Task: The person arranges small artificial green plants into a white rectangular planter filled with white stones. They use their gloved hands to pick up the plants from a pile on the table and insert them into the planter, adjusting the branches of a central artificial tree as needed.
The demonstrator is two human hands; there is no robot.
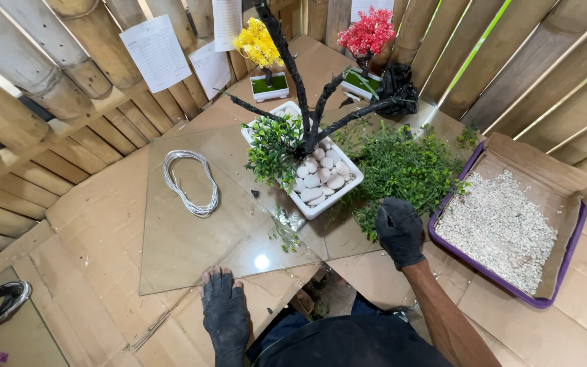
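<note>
While both hands lie empty — left hand point(225, 309) flat; right hand point(399, 231) on greenery point(402, 166) beside pot point(307, 177)

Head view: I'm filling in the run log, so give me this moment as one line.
left hand: flat on glass sheet edge | right hand: in green sprigs | white pot: pebbles, black branches | tray: gravel

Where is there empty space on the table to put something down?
Bare glass sheet lies between the white cord coil, the left hand and the white pot. Crowded: green sprigs fill the space between pot, right hand and gravel tray.
</note>
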